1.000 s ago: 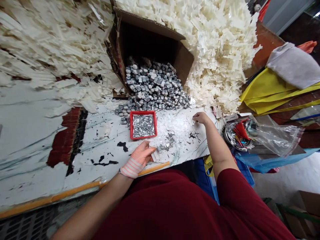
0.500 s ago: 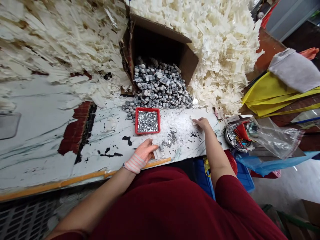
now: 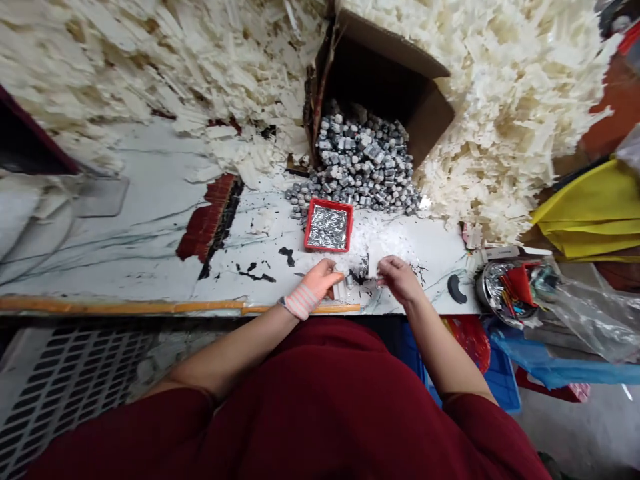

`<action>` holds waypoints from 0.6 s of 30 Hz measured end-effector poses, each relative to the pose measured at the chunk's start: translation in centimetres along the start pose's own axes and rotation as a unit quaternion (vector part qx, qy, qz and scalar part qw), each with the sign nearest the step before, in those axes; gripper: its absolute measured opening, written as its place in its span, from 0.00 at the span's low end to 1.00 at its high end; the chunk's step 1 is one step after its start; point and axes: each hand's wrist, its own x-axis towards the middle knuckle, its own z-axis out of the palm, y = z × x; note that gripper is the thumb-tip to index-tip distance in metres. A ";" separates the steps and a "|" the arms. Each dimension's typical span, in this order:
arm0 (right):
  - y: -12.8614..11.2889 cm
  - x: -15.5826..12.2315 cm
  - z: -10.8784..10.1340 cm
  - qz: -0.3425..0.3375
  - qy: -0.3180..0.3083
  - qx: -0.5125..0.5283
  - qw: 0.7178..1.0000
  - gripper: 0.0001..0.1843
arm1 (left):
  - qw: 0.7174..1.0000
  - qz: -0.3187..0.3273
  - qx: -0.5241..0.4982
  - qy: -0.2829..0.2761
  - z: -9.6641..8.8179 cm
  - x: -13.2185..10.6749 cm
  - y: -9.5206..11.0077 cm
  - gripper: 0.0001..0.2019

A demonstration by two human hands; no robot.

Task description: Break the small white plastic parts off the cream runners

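Your left hand (image 3: 316, 287) grips a pale piece (image 3: 340, 290); can't tell if your right hand (image 3: 399, 277) pinches anything. Plenty left: grey parts (image 3: 370, 163), metal pins (image 3: 327, 227). Finished count unclear.

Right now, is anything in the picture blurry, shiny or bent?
In the head view, the right hand looks slightly blurred; metal pins glint; deep shadow fills the cardboard box; the clear plastic bag near the right edge looks stretched, probably by the wide lens.

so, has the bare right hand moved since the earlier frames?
Yes: judged against the red square plastic tray, the bare right hand has moved left toward it, and from level with it to lower in view.
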 end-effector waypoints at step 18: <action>3.0 -3.0 4.9 0.089 -0.103 0.012 0.991 0.21 | 0.995 0.020 0.101 0.006 -0.5 -0.3 0.5 0.08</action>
